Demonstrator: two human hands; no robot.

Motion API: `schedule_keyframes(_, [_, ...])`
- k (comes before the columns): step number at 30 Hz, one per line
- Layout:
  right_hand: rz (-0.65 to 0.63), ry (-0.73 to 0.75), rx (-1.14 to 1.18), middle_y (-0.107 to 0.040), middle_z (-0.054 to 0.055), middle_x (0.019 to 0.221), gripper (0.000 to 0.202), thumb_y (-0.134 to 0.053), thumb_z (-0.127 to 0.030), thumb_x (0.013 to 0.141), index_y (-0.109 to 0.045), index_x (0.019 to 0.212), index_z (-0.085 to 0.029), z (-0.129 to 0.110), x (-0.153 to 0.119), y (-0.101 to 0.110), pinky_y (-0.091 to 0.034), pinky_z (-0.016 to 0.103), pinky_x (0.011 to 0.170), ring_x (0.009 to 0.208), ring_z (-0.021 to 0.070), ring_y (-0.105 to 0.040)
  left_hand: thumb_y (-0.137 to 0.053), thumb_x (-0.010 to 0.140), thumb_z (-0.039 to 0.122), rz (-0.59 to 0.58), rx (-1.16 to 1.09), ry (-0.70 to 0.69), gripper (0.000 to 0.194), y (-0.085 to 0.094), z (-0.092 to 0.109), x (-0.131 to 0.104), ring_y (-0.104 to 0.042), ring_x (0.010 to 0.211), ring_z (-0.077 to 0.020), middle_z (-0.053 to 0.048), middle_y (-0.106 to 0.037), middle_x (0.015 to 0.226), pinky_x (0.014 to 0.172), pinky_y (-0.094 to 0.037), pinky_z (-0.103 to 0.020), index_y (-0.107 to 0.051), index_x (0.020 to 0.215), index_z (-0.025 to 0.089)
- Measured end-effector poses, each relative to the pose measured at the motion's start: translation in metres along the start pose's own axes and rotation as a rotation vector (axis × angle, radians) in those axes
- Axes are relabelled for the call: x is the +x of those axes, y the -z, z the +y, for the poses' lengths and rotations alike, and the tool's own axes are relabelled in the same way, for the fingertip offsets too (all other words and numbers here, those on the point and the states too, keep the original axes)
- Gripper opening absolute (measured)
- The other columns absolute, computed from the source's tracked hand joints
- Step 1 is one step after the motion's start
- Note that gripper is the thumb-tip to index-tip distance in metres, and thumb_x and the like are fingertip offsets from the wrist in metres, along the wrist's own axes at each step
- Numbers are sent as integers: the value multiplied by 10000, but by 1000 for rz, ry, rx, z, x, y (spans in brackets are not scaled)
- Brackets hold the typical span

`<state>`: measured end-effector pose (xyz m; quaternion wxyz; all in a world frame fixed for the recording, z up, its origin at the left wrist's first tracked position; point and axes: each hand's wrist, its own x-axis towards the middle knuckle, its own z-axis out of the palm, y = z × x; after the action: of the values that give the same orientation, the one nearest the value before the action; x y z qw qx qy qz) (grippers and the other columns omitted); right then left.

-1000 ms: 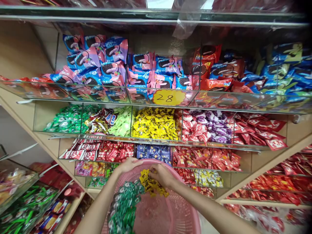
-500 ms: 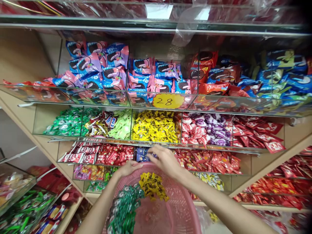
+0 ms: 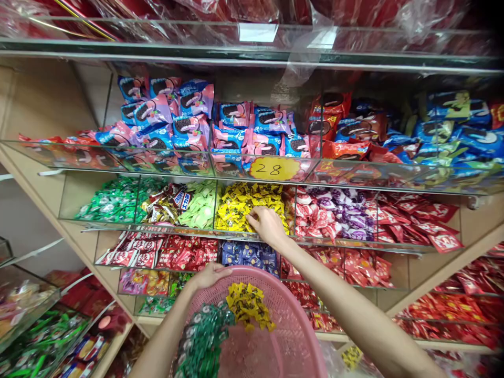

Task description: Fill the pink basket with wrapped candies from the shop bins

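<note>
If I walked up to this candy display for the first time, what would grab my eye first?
Probably the bright yellow candies in the middle of the shelves, with the right hand reaching into them. Just above hangs a yellow label reading 28. Below, the left hand grips the rim of a pink basket holding green candies and a smaller yellow pile.

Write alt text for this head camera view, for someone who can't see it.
A person's right hand reaches into yellow candies on a store shelf, while the left hand holds the rim of a pink basket containing green candies and yellow ones. Around them are shelves of colorful wrapped sweets, with a yellow "28" sign above.
</note>
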<state>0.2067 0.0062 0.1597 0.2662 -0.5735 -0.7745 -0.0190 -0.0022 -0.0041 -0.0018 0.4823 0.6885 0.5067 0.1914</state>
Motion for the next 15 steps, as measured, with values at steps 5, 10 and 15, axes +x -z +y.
schedule_keyframes(5, [90,18,97,-630,34,831,210,-413,-285,846,-596,803,-191,3,-2,5,-364,228,666,779,147,-567,-501,603,707,-21,-35,15,560,0,2,0,-296,489,-71,55,-357,511,459,-192,-198,-491,578,148])
schedule_keyframes(10, [219,116,242,-613,33,818,223,-402,-283,861,-587,792,-179,0,-23,22,-376,227,668,723,131,-546,-501,602,707,-7,-13,16,556,-1,6,-1,-270,481,-67,57,-328,508,453,-187,-202,-461,564,154])
schedule_keyframes(15, [102,298,327,-588,24,830,233,-372,-287,889,-576,853,-181,-8,-61,16,-379,214,689,750,113,-533,-514,608,690,1,-46,15,547,-2,7,-1,-266,491,-66,53,-350,525,457,-204,-201,-498,595,144])
